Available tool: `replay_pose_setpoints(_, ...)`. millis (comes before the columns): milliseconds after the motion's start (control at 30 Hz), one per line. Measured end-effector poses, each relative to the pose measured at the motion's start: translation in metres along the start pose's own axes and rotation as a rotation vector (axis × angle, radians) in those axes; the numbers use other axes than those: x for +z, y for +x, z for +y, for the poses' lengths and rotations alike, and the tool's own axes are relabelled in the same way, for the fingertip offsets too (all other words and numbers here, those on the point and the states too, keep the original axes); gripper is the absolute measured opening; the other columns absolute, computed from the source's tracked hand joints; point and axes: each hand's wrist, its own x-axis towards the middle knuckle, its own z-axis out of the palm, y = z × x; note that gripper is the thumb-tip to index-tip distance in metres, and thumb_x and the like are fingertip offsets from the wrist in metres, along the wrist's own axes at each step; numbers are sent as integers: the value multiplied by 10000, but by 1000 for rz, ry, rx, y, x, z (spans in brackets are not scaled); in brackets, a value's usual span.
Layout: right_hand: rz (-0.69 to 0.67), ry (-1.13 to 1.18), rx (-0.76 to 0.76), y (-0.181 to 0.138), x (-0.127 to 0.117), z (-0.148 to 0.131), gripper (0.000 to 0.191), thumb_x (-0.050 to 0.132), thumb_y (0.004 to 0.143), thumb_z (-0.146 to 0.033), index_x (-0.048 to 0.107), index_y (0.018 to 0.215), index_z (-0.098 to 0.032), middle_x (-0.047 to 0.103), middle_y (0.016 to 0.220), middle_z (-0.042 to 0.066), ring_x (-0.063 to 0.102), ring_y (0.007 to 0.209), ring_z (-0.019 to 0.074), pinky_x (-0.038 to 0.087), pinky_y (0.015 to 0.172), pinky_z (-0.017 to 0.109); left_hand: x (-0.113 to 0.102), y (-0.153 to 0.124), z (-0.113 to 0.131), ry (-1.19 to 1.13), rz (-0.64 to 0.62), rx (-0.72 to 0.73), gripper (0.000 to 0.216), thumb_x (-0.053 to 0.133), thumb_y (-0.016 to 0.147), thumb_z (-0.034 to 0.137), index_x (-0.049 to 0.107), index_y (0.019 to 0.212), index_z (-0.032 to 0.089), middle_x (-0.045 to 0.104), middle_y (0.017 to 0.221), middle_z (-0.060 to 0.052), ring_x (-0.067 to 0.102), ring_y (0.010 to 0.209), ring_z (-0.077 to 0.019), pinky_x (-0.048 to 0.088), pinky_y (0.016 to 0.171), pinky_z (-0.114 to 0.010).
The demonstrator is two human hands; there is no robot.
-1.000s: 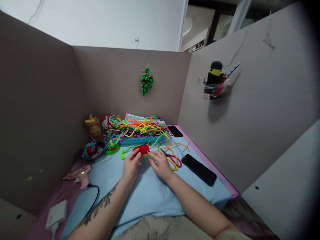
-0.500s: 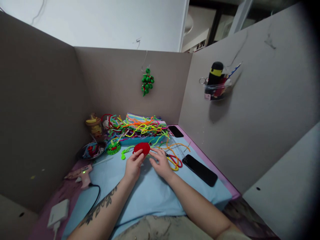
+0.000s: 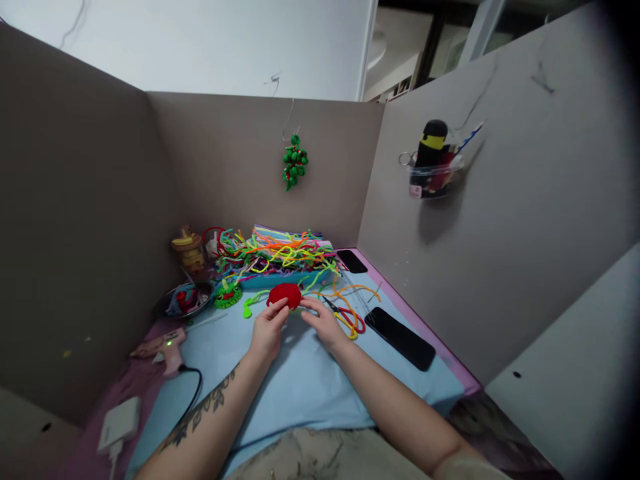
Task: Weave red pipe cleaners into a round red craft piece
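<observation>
A red, fuzzy-looking rounded piece [image 3: 285,294] is held just above the blue cloth, in the middle of the head view. My left hand [image 3: 269,328] pinches its lower edge between thumb and fingers. At the piece's right edge is my right hand [image 3: 324,323], its fingers stretched out and the tips at or very near the edge; contact is hard to tell. Red-and-yellow handled scissors [image 3: 352,321] lie just right of that hand. To the left of the red piece sits a green fuzzy piece with a face [image 3: 228,295].
Behind the hands stands a blue tray [image 3: 260,282] heaped with colourful pipe cleaners [image 3: 280,252]. A pink glue gun [image 3: 173,351] with a cord lies left, near a dark bowl [image 3: 161,307]. A black phone [image 3: 400,339] rests at right. Grey panels [image 3: 240,147] enclose the table.
My right hand's fingers have drawn closer together and shifted slightly, showing more of the scissors' blades. My left hand keeps its pinch on the red piece, which has barely moved.
</observation>
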Motion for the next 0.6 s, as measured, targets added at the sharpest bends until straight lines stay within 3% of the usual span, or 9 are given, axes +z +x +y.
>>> replay_pose_setpoints(133,-30,203,207,1,2,-3,288,685,649,-308,700,922,-217,669,938,37,581,901,204,427,809,338,-1,-1,-1,166,-60,73,339,796,567,266,739,879,146,740,881,-84,653,807,-188,461,815,-313)
replay_pose_setpoints(233,-74,326,354,0,1,-9,282,691,630,-289,684,902,-214,665,905,26,584,823,173,413,659,262,-2,-1,-1,237,-90,106,278,777,592,265,746,846,159,742,868,-74,653,813,-193,463,820,-315)
replay_pose_setpoints(367,-119,397,394,-1,-1,-16,311,716,617,-273,649,916,-223,657,899,17,598,764,145,388,590,222,-2,1,0,154,-83,78,320,798,571,270,737,862,152,738,863,-75,653,804,-187,474,801,-308)
replay_pose_setpoints(600,-184,410,403,-2,2,-15,254,717,637,-306,648,847,-181,659,775,13,588,656,113,369,549,205,0,-3,3,-64,-127,-100,383,834,545,261,694,879,135,723,878,-90,671,771,-206,525,728,-353)
